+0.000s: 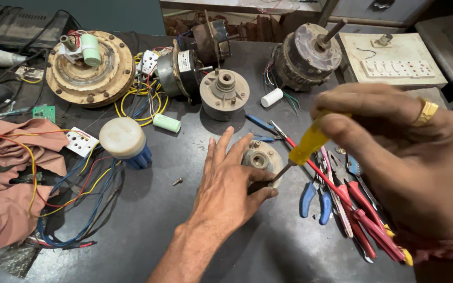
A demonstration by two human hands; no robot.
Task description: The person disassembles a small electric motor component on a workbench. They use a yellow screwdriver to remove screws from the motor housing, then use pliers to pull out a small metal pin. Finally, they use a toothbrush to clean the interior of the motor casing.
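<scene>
On the dark grey metal workbench (148, 209), a round, grimy metal motor end cover (262, 158) is pinned flat under the left hand (229, 183), whose fingers are spread over its near-left edge. The right hand (394, 152) is clenched around a yellow-handled screwdriver (302, 149). Its long axis slants down and left from the grip, the cover lying just beyond and below the tip. The tip itself is hidden against the left thumb, and the handle's top is covered by the fist.
</scene>
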